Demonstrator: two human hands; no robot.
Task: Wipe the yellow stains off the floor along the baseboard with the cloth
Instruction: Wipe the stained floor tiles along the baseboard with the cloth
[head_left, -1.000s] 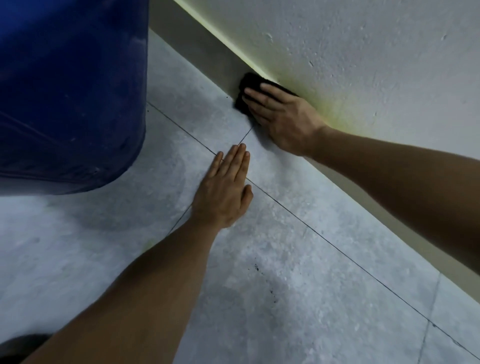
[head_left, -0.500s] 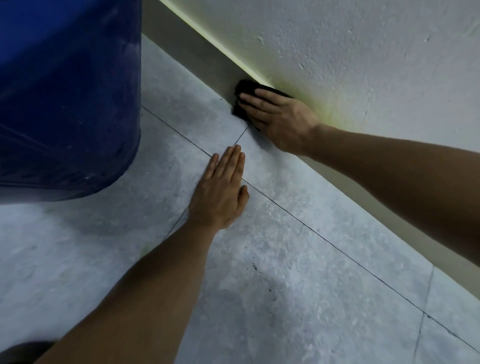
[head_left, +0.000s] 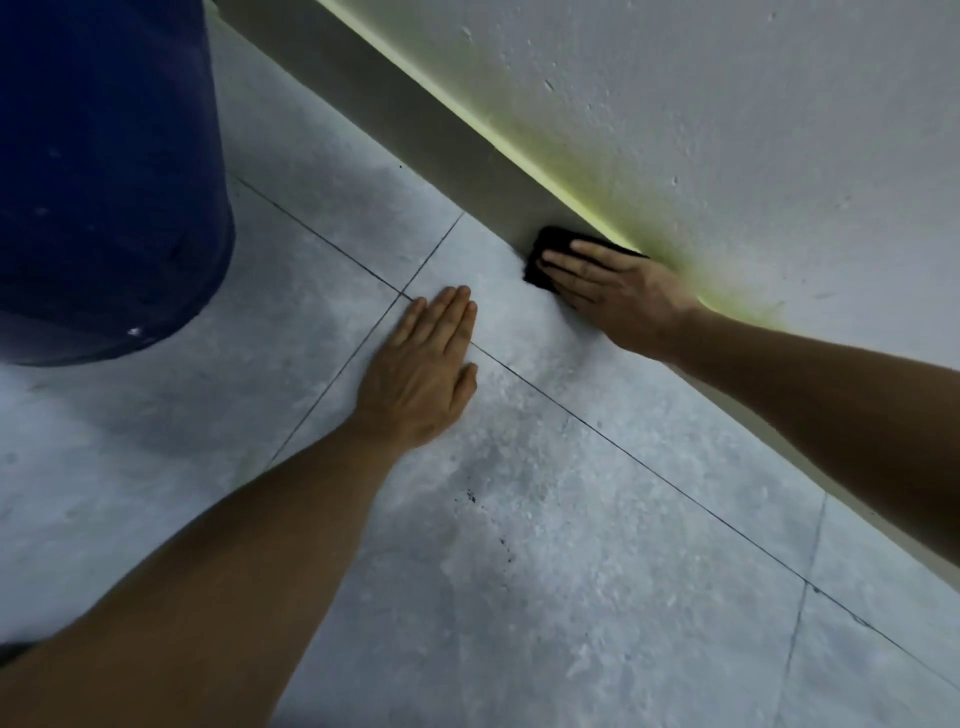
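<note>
The right hand (head_left: 618, 291) presses flat, fingers straight, on a black cloth (head_left: 543, 260) against the grey baseboard (head_left: 415, 130); the left hand (head_left: 423, 374) lies open, holding nothing, on the grey tiled floor (head_left: 571, 571) beside it.

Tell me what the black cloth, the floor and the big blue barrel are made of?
Black cloth: probably soft fabric, matte; it lies flat under the right hand. Floor: likely stone-look ceramic tiles; mottled grey, thin grout lines. Blue barrel: probably plastic; smooth, scuffed.
</note>
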